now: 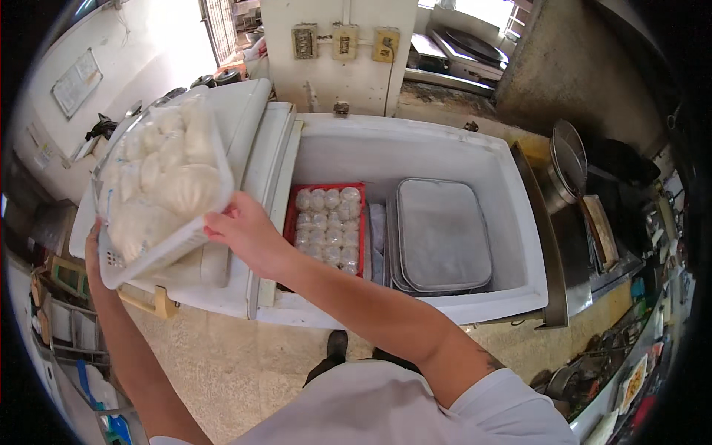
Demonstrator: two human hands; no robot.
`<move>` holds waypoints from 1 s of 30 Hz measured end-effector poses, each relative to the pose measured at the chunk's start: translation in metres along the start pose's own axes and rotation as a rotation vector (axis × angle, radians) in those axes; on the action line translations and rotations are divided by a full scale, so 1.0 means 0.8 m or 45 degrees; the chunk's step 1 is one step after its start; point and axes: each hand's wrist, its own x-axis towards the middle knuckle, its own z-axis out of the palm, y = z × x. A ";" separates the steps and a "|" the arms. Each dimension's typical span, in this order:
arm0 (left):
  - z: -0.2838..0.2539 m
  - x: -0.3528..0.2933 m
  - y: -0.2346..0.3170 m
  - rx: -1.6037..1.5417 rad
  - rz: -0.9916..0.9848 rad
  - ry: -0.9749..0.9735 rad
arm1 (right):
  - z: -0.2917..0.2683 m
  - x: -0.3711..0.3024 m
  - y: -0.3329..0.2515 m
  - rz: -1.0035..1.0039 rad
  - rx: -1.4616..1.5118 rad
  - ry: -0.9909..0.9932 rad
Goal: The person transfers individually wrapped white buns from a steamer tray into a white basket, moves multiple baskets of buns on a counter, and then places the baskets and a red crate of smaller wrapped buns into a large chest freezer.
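A white plastic crate (pixel 169 251) is tilted above the closed left part of a chest freezer (pixel 415 305). Bagged pale, round dough pieces (pixel 174 167) fill it, under clear plastic. My left hand (pixel 93 248) grips the crate's left side, its fingers partly hidden. At the near right corner, my right hand (pixel 243 228) is closed over the rim. Inside the freezer's open right part lies a red crate (pixel 363 233) of small wrapped white balls (pixel 326 222). Beside it are stacked grey metal trays (pixel 445 233).
Switch boxes (pixel 345 42) are fixed to the pillar behind the freezer. A strainer (pixel 569 152) and a metal pot (pixel 556 185) stand at the right. Shelves with odds and ends (pixel 74 319) line the left, and cookware (pixel 575 378) sits at the lower right.
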 end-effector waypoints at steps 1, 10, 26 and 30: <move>-0.027 0.011 -0.003 -0.036 0.161 0.121 | -0.010 -0.005 0.000 0.038 0.004 -0.032; 0.160 -0.165 -0.145 0.174 1.140 0.905 | -0.575 -0.226 -0.015 0.228 -1.351 1.070; 0.606 0.043 -0.750 1.768 -0.448 -0.840 | -0.828 -0.306 0.014 1.047 -1.661 1.118; 0.594 0.038 -0.717 1.504 -0.549 -0.753 | -0.813 -0.295 0.006 1.065 -1.674 1.110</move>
